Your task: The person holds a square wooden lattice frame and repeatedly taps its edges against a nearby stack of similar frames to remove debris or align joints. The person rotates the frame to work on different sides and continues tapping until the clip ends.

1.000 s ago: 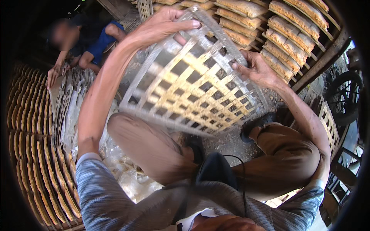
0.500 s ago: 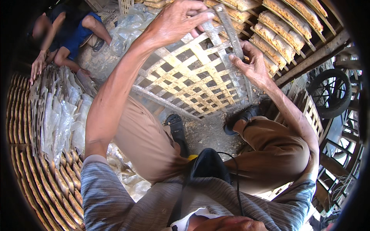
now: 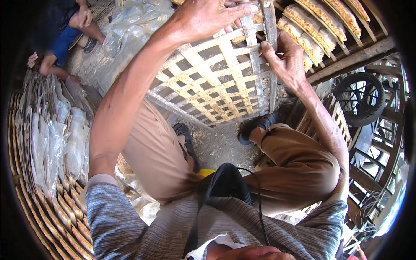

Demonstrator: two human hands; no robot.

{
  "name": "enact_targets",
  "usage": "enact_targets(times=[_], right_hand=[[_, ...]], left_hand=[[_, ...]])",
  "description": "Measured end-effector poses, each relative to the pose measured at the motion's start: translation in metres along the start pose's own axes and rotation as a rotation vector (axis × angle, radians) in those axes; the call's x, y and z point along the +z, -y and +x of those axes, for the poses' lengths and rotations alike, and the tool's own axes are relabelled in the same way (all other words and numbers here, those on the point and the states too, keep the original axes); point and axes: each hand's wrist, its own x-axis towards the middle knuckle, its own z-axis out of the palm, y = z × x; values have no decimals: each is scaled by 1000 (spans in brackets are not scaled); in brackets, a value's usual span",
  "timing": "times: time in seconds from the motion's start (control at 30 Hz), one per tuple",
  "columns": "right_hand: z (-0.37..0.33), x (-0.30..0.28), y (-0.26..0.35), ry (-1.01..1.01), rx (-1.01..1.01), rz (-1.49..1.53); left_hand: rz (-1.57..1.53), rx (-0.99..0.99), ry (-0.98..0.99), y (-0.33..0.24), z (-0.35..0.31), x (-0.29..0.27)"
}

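Note:
Tilted up in front of me between my knees is a woven bamboo lattice rack [image 3: 211,76], pale strips crossing with square gaps, edged with darker slats. My left hand [image 3: 212,18] is closed at its top edge; its fingertips are partly hidden, near the picture's upper rim. My right hand [image 3: 287,60] grips the right side slat [image 3: 272,65] between thumb and curled fingers. The rack's lower edge is down by my feet.
Stacked racks [image 3: 310,32] with thick golden-brown slabs stand far right. At left, more stacked racks [image 3: 47,216] lie under plastic sheets [image 3: 52,143]. A seated person in blue shorts [image 3: 64,41] is far left. A spoked wheel [image 3: 359,99] stands at right.
The rack's upper edge and both my hands have shifted a little upward and right relative to my body. The person at far left has moved their arms. The whole view has turned slightly.

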Motion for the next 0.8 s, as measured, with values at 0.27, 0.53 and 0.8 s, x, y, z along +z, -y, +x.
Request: enact_targets(times=[0.27,0.53,0.8], right_hand=[[-6,-12,30,44,-5,-181],[6,-26,61,-79,-25,-281],[2,-26,63,-139,-190,-450]], left_hand=[[161,115,-71,28,5,3],[151,164,-99,15,-5,19],[194,94,-138,3,-9,19]])
